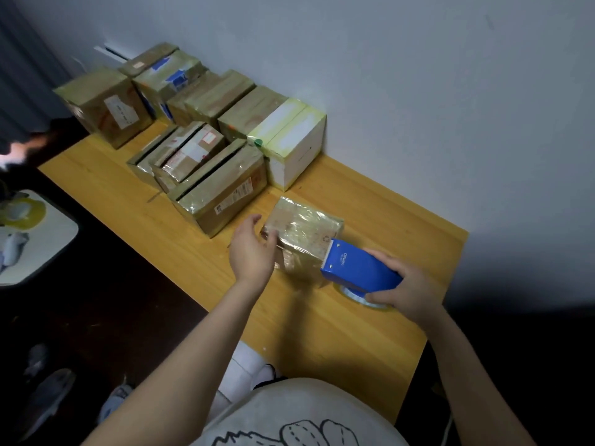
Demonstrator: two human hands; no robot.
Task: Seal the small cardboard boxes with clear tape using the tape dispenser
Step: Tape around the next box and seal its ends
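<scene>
Small cardboard box [302,233] mid-tape, lying on the table [322,333] near its right end, in front of the stack.
Left grip [252,249] holds the box's left end. Right grip [409,291] is wrapped round the blue tape dispenser [357,268], blade at the box's right end. The box is glossy with tape; probably the last strip. Behind: roughly ten boxes [222,188], overlap blocks an exact count, and most look taped. One is a white box [289,143]. One dispenser.
</scene>
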